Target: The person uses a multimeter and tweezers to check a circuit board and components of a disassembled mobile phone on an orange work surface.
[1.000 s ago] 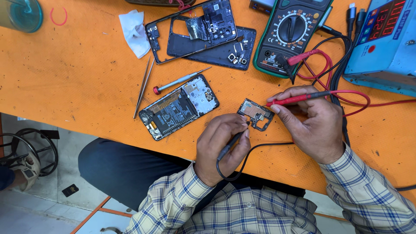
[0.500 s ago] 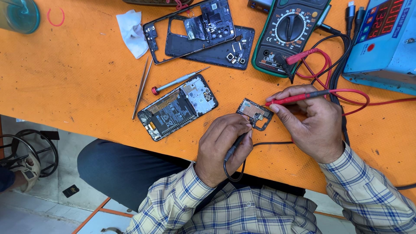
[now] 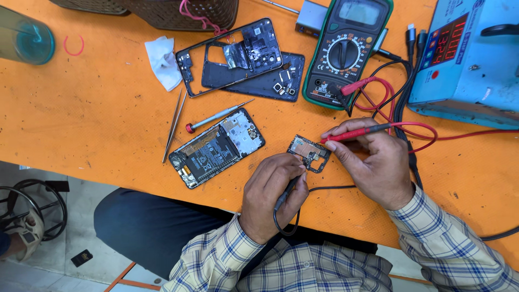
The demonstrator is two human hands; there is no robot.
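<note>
Orange worktop under me: the opened phone [image 3: 217,147] lies toward the near edge, and beside it my left hand [image 3: 273,192] stays closed on the black probe [image 3: 286,193]. The small circuit board [image 3: 309,153] sits between my hands, unmoved over the last second. My right hand [image 3: 373,165] keeps pinching the red probe [image 3: 354,133] on its right edge, so the reading is holding steady.

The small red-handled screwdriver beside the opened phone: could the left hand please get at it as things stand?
Probably yes: the screwdriver lies uncovered on the table, but the left hand holds a black probe and would have to free itself.
</note>
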